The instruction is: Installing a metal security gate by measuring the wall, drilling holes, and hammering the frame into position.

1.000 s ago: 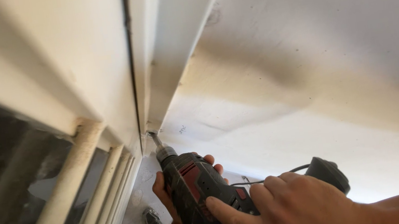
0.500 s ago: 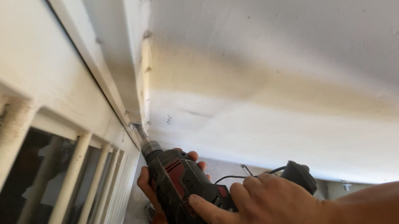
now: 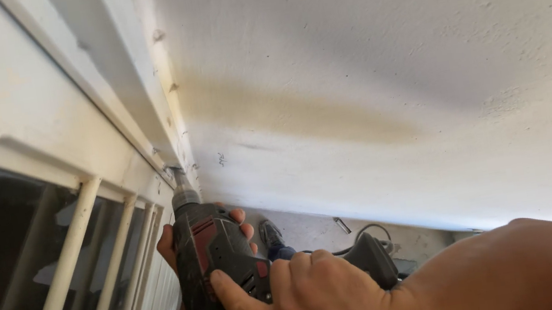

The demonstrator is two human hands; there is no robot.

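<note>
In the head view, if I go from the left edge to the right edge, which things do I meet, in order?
Pale window bars → left hand → dark power drill with its tip at the frame corner → right hand → drill's cable → right forearm, with the white wall behind.

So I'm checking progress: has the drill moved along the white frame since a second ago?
Cannot tell: the drill tip meets the white frame throughout; the camera shifted.
</note>
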